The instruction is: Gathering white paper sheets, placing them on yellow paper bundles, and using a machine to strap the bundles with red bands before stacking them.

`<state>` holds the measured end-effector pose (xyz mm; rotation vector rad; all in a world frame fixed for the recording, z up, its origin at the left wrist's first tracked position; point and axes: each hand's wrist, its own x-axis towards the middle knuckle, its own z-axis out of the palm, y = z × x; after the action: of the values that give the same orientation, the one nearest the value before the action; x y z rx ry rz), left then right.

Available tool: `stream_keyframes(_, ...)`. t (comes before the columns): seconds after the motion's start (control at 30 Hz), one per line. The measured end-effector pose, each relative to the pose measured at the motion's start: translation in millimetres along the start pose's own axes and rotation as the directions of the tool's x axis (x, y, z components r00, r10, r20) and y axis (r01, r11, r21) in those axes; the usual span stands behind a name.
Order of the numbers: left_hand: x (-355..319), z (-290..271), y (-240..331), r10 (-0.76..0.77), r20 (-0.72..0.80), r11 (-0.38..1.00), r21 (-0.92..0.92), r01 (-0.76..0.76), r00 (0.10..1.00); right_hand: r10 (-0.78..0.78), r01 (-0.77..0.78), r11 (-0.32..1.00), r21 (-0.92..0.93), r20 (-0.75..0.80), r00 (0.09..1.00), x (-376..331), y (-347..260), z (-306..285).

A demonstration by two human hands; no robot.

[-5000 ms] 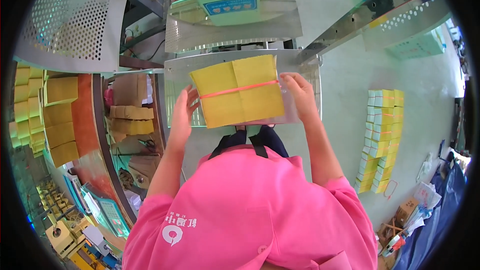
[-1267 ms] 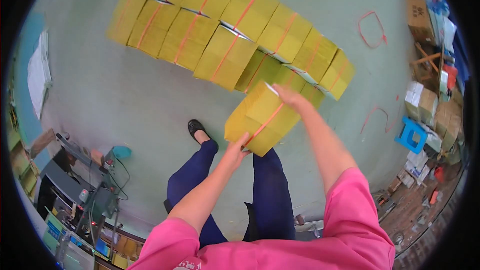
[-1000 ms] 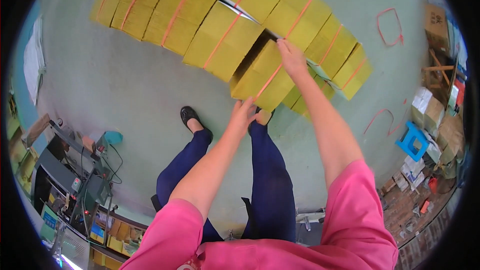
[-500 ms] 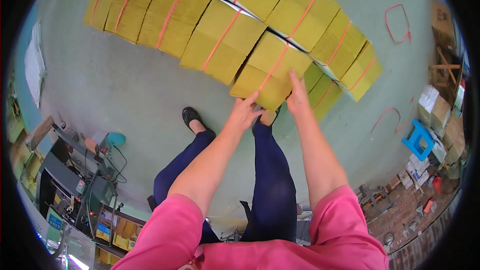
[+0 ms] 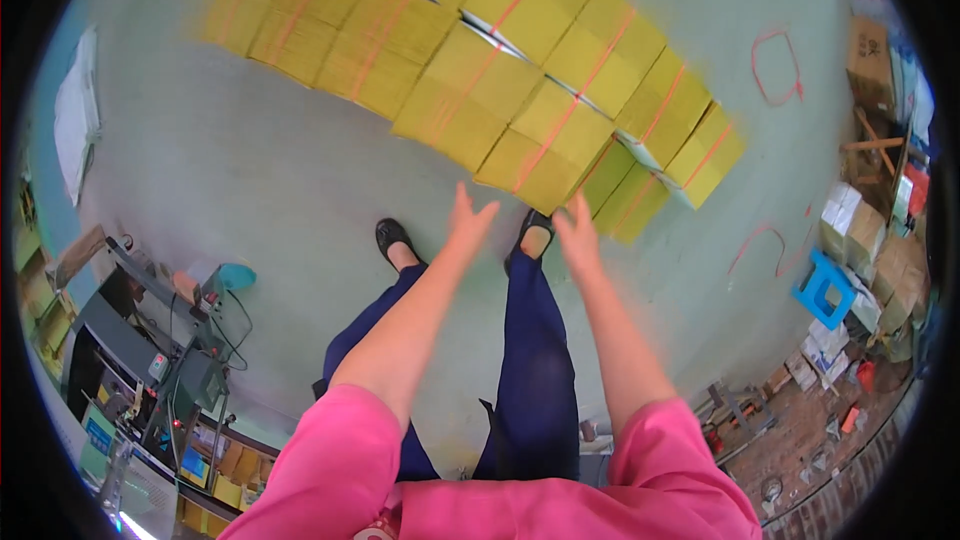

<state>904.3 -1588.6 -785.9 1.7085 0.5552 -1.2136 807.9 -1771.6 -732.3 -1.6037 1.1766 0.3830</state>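
Note:
A yellow cardboard box (image 5: 545, 153) with a pink band across its top sits at the near end of a stack of similar boxes. It lies flush against the neighbouring yellow box (image 5: 455, 105). My left hand (image 5: 472, 223) is open below its near left corner, fingers spread and apart from the box. Close to its right corner, my right hand (image 5: 577, 228) is open too, holding nothing; whether the fingertips still touch the cardboard I cannot tell. Lower yellow boxes (image 5: 628, 202) show beside it, on the right.
Loose pink bands (image 5: 778, 68) lie on the grey floor to the right. A blue plastic stool (image 5: 825, 288) stands near piled cartons (image 5: 890, 260). Dark machinery (image 5: 150, 350) with cables occupies the left. My shoe (image 5: 533, 235) is close to the stack.
My hands have let go of the near box and drawn back toward me. That box has shifted up against its neighbour, and the gap between them has narrowed.

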Motion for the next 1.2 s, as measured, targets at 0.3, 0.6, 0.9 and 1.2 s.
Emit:
stream_keyframes(0.3,-244.8,-297.6,-119.5,-0.121,-0.29,0.991,0.012,0.13,0.949,-0.397,0.608,0.405,-0.683,0.468,0.789,-322.6,-63.9,-13.9)
stream_keyframes(0.6,-572.4,-240.8,-286.1,-0.539,-0.565,0.795,-0.587,0.155,0.624,-0.044,0.947,0.254,-0.199,0.975,0.216,-284.2,-35.8,2.4)
stream_keyframes(0.9,-601.6,76.8,-390.8,-0.47,-0.66,0.777,-0.625,-0.08,0.586,0.318,0.971,-0.162,-0.177,0.922,0.221,-208.4,-140.4,138.9)
stream_keyframes(1.2,-620.7,85.0,-476.5,-0.637,-0.733,0.589,-0.663,-0.463,0.239,0.526,0.743,-0.496,0.449,0.837,-0.155,-423.2,-80.7,375.9)
